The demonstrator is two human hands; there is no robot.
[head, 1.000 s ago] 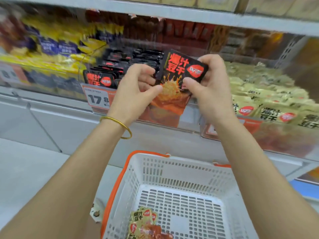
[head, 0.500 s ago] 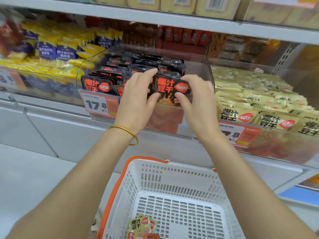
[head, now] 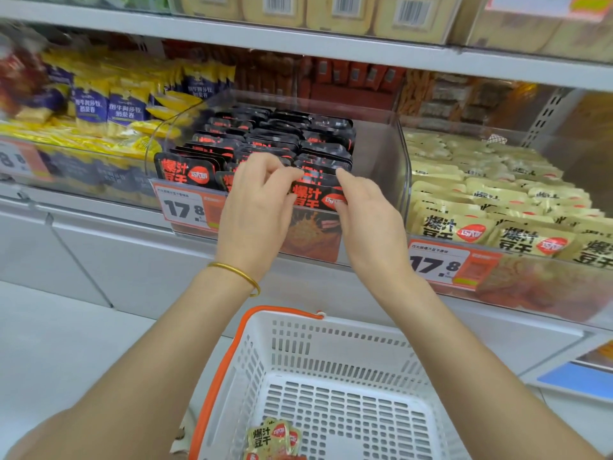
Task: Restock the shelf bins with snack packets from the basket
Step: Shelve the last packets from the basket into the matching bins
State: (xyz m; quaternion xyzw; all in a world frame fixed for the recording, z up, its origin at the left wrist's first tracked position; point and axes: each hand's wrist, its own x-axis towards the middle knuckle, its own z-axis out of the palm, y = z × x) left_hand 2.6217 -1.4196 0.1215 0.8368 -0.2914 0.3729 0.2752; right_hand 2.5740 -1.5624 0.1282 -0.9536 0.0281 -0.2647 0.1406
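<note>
A black snack packet [head: 313, 195] with orange lettering stands at the front of the clear middle shelf bin [head: 381, 151], among several rows of the same black packets. My left hand [head: 257, 207] pinches its left top edge. My right hand [head: 363, 214] pinches its right side with thumb and fingers. Below my arms stands the white basket [head: 335, 346] with an orange handle, and a few beige snack packets [head: 273, 438] lie at its near left corner.
The bin to the right holds several beige packets [head: 497, 207] of the same brand. The bin to the left holds yellow and blue packets [head: 109, 107]. Orange price tags [head: 185, 205] hang on the bin fronts. An upper shelf edge [head: 298, 38] runs overhead.
Both hands lowered the black packet from above the bin front down into the front row. The view tilted so more of the bin shows.
</note>
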